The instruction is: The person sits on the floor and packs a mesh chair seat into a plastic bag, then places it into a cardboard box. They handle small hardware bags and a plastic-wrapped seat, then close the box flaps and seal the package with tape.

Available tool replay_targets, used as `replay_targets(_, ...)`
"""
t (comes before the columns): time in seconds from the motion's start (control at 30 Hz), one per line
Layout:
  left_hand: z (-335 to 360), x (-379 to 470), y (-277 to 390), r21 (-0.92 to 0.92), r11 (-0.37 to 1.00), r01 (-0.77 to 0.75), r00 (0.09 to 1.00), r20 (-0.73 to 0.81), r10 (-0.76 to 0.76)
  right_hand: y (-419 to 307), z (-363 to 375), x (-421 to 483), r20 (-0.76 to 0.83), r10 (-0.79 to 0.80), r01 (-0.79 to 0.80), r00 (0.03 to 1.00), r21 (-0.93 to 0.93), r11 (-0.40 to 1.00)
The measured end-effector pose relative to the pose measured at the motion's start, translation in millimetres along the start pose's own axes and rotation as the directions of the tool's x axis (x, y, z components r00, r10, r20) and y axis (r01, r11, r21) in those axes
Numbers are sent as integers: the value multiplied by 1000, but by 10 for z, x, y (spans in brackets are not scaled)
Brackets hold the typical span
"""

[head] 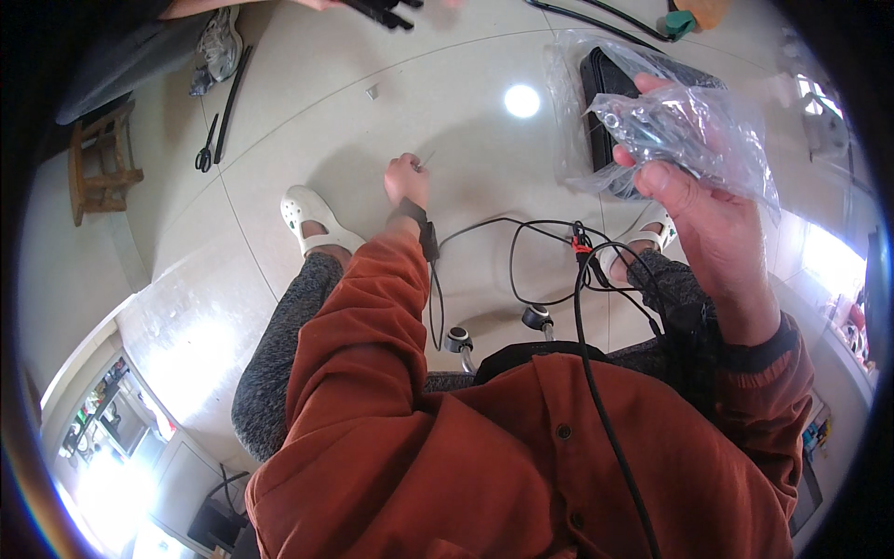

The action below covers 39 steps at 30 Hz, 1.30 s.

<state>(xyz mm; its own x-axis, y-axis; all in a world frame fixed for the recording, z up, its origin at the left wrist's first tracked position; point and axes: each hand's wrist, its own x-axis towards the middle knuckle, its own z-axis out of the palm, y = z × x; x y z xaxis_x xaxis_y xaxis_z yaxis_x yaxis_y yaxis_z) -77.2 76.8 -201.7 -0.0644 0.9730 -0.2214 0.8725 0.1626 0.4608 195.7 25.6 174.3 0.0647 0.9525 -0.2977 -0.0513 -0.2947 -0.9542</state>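
Observation:
My right hand (698,209) is raised at the right and grips a clear plastic bag (663,129) of metal hardware pieces, some with ring-like ends. Its thumb presses on the bag's near side. My left hand (405,178) is low over the tiled floor, fingers curled around a small, thin metal piece (423,163); the exact kind is too small to tell. Behind the bag lies a black padded item (599,129), partly inside clear plastic wrapping (567,105).
Black cables (517,258) with a red tie loop between my white clogs (307,213). Scissors (204,155) and a black strip (232,105) lie at the left, near a wooden stool (105,168). Another person's hand (318,3) is beside black parts (383,10). Black tubing (607,21) lies at top right.

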Motion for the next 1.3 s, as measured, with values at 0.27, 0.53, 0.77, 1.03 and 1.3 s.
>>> replay_targets(0.27, -50, 153, -147, -321, 923, 211, 975, 139, -174, 53, 10, 10, 44, 62, -63, 997, 37, 997)
replay_targets(0.53, -1860, 446, 1425, -816, 464, 344, 834, 492, 248, 98, 82, 59, 198, -51, 19, 979, 162, 987)
replay_targets(0.77, -3665, -542, 2647, -699, 685, -206, 650, 425, 630, 27, 142, -26, 240, -137, 110, 961, 126, 986)
replay_targets(1.03, -3780, -1135, 3028, -499, 764, -410, 689, 379, 618, 66, 226, -180, 225, -208, 185, 952, 120, 975)
replay_targets(1.3, -3878, -1262, 3226, -206, 727, -655, 651, 333, 682, 5, 187, -225, 239, -275, 249, 931, 131, 960)
